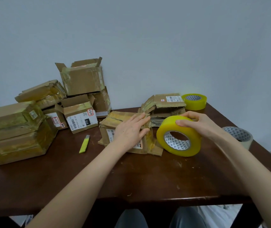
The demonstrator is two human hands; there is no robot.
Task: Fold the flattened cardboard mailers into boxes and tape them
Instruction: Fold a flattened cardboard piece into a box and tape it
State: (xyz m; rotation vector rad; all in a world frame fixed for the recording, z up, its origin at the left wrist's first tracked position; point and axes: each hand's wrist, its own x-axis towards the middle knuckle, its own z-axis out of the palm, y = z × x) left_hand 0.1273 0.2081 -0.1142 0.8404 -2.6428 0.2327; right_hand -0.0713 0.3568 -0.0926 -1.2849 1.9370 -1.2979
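The box being worked on (113, 118) lies near the middle of the table (131, 181), already folded into shape, with yellowish tape seen along its top seam and its right end. Its right end looks ragged, with a loose flap spread on the table, so the taping of this box is judged to be under way and not finished. The top is pressed down by the left hand (131, 129), whose fingers are laid flat and straight across the lid. A roll of yellow tape (167, 129) is stood on edge just beside the box's right end and is gripped from above by the right hand (197, 122), the fingers curled over its rim. Whether a strip already runs from the roll to the box cannot be told.

Just behind the box, a low stack of flattened mailers (167, 102) is seen; these are judged to be the work left. A second roll of tape (195, 101) is set by the wall (148, 38) beside that stack, and a third roll (238, 136) lies near the right edge. A yellow cutter (84, 143) is laid on the table to the left of the box.

Further left, a pile of boxes (13, 122) is gathered, most of them taped; two of them (82, 79) are shown with top flaps open. By this count, much of the task appears done, with one box in hand and a few flats remaining
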